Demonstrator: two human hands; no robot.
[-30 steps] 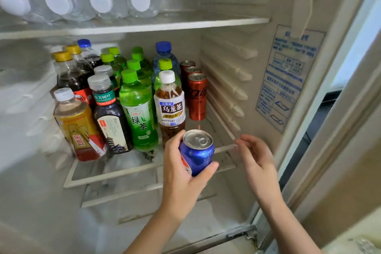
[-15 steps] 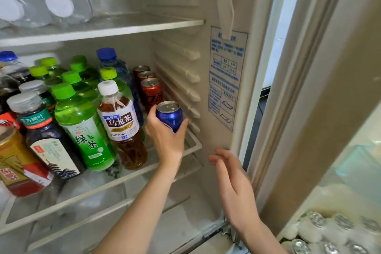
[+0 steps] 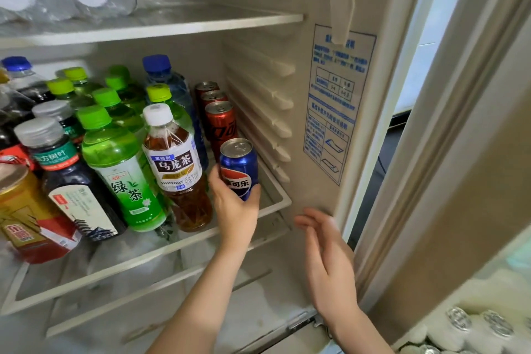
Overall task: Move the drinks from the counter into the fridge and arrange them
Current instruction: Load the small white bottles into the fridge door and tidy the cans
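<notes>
On the shelf (image 3: 283, 201), left hand (image 3: 234, 207) holds blue can (image 3: 239, 168).

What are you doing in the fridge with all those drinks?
A person is stocking the fridge. The left hand holds a blue cola can upright at the front right of the middle shelf, just in front of a row of red cans. The right hand is open and holds nothing.

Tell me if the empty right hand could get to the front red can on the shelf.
Probably not directly: the right hand is free, but the blue cola can in the left hand stands right before the front red can.
</notes>
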